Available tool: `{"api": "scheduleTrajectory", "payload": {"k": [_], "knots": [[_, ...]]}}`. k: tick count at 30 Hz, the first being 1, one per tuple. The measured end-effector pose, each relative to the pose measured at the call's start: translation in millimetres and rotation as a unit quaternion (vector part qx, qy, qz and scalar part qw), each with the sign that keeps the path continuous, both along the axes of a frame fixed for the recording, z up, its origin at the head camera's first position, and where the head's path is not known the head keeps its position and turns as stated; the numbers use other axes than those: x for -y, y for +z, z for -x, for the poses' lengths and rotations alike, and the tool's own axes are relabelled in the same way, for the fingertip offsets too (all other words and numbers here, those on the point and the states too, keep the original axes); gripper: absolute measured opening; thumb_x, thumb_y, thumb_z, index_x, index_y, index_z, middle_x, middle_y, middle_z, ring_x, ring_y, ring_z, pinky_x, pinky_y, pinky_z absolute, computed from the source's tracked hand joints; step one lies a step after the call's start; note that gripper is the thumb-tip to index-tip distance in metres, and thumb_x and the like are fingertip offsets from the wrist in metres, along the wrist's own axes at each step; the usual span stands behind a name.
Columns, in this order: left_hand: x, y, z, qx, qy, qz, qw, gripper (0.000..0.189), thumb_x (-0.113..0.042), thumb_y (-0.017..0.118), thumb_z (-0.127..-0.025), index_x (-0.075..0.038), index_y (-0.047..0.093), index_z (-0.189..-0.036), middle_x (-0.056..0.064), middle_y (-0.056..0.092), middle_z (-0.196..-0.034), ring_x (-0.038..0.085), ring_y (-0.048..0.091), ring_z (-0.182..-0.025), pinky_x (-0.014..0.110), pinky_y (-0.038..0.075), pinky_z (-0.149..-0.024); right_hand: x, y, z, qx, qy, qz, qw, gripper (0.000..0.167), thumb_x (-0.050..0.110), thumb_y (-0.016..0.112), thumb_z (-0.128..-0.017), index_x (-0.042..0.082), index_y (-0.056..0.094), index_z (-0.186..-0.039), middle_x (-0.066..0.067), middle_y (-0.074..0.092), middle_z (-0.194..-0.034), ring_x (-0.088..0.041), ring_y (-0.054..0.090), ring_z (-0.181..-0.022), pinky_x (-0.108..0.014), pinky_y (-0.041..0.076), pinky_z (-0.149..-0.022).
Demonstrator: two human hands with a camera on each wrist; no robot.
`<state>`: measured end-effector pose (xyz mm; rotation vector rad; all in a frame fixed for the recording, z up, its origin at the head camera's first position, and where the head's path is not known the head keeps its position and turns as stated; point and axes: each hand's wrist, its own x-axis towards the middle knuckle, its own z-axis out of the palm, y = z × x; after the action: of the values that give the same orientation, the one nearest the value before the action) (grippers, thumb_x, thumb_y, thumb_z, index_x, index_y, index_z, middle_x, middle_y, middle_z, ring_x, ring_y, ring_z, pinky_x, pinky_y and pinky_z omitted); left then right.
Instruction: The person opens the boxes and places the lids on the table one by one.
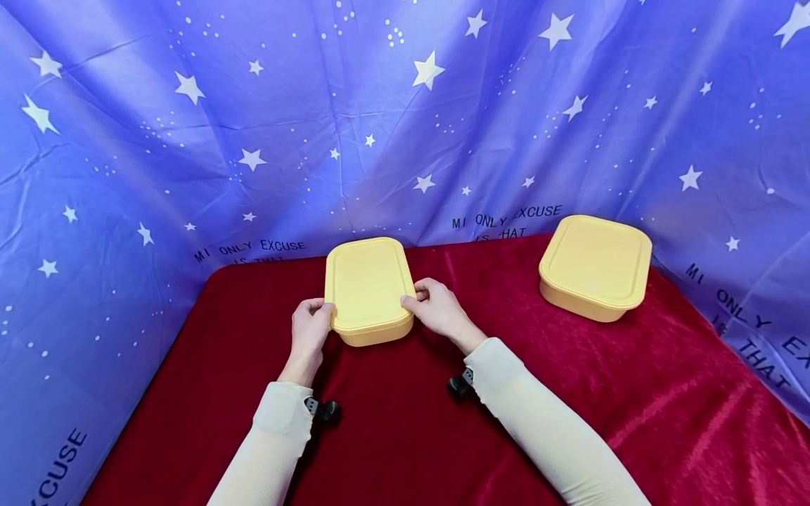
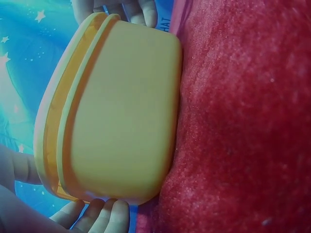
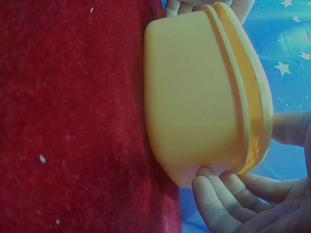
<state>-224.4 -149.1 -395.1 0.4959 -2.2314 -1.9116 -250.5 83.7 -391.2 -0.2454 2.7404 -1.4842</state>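
Note:
A yellow lunch box with rounded corners rests on the red cloth near its far edge, its yellow lid on top. My left hand grips the box at its near left corner, thumb by the lid's edge and fingers along the side. On the right side my right hand holds it likewise, thumb on the lid's edge. From the left wrist, the box wall shows side-on, with an orange band between lid edge and box rim. The right wrist view shows right fingers against the wall.
A second yellow lunch box, lidded, stands at the far right of the red cloth. A blue curtain with white stars hangs behind and along both sides. Black wrist cameras sit on both sleeves.

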Motion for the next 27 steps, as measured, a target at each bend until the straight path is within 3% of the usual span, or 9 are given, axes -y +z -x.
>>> {"api": "scheduleTrajectory", "payload": {"k": [15,27], "knots": [[-0.4,-0.8,0.7,-0.004,0.0,-0.006,1.0,0.036,-0.009,0.052,-0.082,0.004,0.053,-0.115,0.012,0.054,-0.094,0.017,0.052,-0.073,0.035,0.045,-0.074,0.0,-0.4,0.7,-0.011,0.002,0.023,0.9997,0.036,0.029,0.069,-0.085,0.004,0.063,-0.11,-0.008,0.064,-0.103,-0.021,0.06,-0.094,-0.034,0.049,-0.08],[-1.4,0.3,0.2,-0.008,0.004,-0.01,0.9999,0.036,-0.007,0.052,-0.081,0.004,0.054,-0.115,0.012,0.054,-0.093,0.016,0.052,-0.071,0.036,0.045,-0.074,-0.4,-2.8,3.5,0.021,-0.004,0.102,0.9945,0.035,0.02,0.073,-0.082,0.0,0.063,-0.109,-0.011,0.065,-0.097,-0.019,0.06,-0.083,-0.03,0.049,-0.073]]}}
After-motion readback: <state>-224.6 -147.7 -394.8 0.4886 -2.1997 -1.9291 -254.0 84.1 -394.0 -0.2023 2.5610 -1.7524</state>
